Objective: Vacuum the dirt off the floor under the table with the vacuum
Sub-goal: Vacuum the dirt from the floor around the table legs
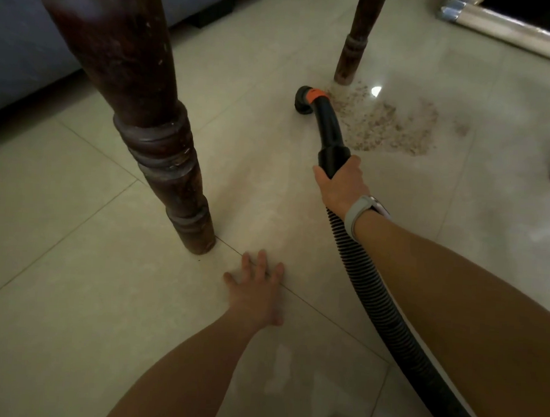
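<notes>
Right hand [342,183], center-right of frame, grips the black vacuum wand [330,131] w/ fingers curled round its thick end; the ribbed hose [380,296] runs from under the wrist down to the lower right edge. Wand's nozzle [305,100], w/ an orange collar, sits at upper center on the tiled floor [71,293], just left of the dirt [386,125] patch, which spreads from the base of the far table leg [355,43] toward the right; nozzle prob. touches the floor, hard to tell in the dim light. Left hand [256,290], lower center, lies flat on the floor, fingers spread, holding nothing, just right of the near table leg [138,112] that fills the upper left.
</notes>
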`<act>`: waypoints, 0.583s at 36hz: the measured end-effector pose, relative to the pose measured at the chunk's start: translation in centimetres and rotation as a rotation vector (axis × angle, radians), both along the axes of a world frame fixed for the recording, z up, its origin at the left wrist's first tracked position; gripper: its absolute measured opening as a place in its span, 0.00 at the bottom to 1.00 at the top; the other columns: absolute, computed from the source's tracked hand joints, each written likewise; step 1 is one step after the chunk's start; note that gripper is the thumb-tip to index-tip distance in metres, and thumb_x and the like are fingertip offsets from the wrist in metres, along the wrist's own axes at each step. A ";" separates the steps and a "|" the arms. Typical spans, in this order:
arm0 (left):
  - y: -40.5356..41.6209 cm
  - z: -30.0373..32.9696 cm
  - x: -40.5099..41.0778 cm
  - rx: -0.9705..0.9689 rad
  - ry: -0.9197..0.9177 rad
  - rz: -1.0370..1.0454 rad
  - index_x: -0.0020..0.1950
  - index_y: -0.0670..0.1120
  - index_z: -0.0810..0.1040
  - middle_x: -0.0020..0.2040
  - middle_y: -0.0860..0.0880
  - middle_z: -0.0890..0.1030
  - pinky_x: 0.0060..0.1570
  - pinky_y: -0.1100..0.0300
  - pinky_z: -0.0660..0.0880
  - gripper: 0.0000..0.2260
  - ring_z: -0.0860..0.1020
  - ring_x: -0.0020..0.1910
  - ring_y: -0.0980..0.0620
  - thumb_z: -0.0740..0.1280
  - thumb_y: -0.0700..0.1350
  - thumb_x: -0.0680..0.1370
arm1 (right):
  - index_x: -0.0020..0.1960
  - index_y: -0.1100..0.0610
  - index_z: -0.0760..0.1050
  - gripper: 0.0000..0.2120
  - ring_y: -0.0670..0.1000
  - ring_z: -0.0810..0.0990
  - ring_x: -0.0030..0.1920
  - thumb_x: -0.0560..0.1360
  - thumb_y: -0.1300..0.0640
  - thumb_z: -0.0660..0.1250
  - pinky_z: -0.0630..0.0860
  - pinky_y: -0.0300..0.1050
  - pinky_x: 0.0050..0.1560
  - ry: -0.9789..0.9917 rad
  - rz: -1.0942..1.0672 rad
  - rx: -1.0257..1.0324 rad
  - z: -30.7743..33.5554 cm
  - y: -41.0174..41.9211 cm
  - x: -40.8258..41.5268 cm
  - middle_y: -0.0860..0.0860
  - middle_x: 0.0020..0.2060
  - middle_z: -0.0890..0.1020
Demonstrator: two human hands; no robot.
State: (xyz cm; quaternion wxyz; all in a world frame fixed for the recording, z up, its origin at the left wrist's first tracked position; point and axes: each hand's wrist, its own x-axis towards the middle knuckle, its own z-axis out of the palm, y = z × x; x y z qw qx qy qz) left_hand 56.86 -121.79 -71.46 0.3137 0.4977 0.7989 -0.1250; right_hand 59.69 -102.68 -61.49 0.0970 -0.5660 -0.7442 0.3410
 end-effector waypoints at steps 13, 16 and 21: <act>0.2 0.2 0.1 0.005 -0.006 0.001 0.77 0.54 0.43 0.77 0.44 0.37 0.65 0.29 0.56 0.47 0.38 0.74 0.34 0.73 0.57 0.70 | 0.68 0.59 0.57 0.28 0.55 0.77 0.44 0.77 0.43 0.63 0.73 0.46 0.41 0.068 -0.022 -0.050 -0.3 -1.2 2.8 0.57 0.57 0.75; 0.4 0.6 0.3 -0.009 0.007 0.001 0.77 0.53 0.43 0.77 0.43 0.37 0.65 0.30 0.58 0.46 0.39 0.74 0.33 0.72 0.57 0.71 | 0.67 0.58 0.58 0.28 0.51 0.76 0.39 0.77 0.43 0.63 0.71 0.44 0.36 0.064 0.006 -0.044 -0.2 -1.9 4.4 0.56 0.54 0.75; 0.6 0.7 0.3 -0.028 -0.003 0.009 0.77 0.54 0.43 0.77 0.44 0.36 0.65 0.31 0.58 0.46 0.38 0.75 0.34 0.72 0.56 0.71 | 0.69 0.57 0.58 0.29 0.60 0.79 0.48 0.76 0.42 0.63 0.78 0.59 0.50 0.001 0.034 0.020 0.0 -3.7 6.8 0.58 0.55 0.76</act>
